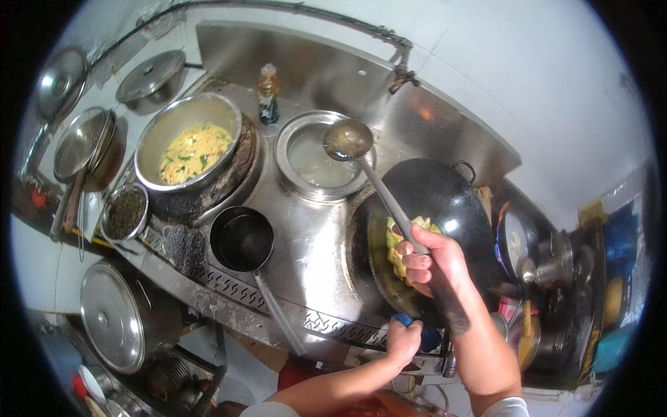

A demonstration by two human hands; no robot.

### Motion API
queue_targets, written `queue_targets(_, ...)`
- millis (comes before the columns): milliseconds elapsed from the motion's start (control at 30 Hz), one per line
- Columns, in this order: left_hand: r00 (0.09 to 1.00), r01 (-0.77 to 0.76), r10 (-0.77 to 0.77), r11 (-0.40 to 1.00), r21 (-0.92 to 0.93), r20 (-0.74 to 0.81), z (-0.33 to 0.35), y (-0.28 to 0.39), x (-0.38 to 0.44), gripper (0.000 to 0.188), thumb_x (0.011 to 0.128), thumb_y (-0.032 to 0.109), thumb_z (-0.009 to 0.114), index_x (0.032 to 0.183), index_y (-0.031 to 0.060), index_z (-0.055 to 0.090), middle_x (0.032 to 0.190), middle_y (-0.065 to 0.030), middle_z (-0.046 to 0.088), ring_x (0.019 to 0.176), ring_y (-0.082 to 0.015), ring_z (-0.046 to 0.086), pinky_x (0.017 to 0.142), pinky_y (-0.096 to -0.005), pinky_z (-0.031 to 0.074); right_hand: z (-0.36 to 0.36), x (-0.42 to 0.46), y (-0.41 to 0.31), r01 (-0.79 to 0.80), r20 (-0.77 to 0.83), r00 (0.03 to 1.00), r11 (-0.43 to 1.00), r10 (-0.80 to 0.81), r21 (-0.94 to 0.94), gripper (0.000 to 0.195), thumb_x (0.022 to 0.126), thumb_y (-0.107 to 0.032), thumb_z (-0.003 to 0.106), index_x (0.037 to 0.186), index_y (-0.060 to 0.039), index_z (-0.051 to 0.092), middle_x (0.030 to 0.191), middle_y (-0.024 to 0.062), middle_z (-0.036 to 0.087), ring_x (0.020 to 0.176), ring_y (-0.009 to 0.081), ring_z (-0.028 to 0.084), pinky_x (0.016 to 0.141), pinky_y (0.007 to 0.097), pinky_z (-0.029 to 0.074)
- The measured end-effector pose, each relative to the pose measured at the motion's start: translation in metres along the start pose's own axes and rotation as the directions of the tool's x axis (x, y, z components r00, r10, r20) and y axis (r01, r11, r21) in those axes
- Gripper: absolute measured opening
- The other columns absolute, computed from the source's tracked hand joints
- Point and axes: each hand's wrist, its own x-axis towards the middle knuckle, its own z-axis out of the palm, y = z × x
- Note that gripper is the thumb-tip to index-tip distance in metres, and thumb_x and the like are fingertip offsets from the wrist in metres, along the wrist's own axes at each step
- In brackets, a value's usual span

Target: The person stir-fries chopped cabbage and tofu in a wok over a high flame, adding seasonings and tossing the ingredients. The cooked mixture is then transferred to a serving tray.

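My right hand is closed around the handle of a long metal ladle. The ladle's bowl, with some liquid in it, hangs over the near-right side of a round metal pot of cloudy liquid. Below the right hand stands a large black wok with pale yellow-green food pieces in it, partly hidden by the hand. At the wok's near edge my left hand grips a blue cloth; the wok's rim beneath it is mostly hidden.
Left on the steel range stand a metal pot of yellow food with green bits, a bottle, a dark long-handled saucepan, a scouring pad and a bowl of dark flakes. A lidded pot stands lower left. Pans and utensils crowd the right.
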Motion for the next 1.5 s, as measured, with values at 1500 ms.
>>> queue_targets(1500, 0.988, 0.043, -0.085, 0.953, -0.301, -0.128, 0.005, -0.011, 0.015, 0.026, 0.087, 0.012, 0.068, 0.109, 0.0042, 0.059, 0.092, -0.0028, 0.062, 0.071, -0.0138, 0.059, 0.057, -0.0285, 0.046, -0.135, -0.171, 0.045, 0.072, -0.298, 0.704, 0.483, -0.645, -0.873, 0.036, 0.088, -0.007, 0.057, 0.123, -0.0014, 0.052, 0.069, 0.0017, 0.056, 0.052, 0.0123, 0.056, 0.043, 0.0274, 0.046)
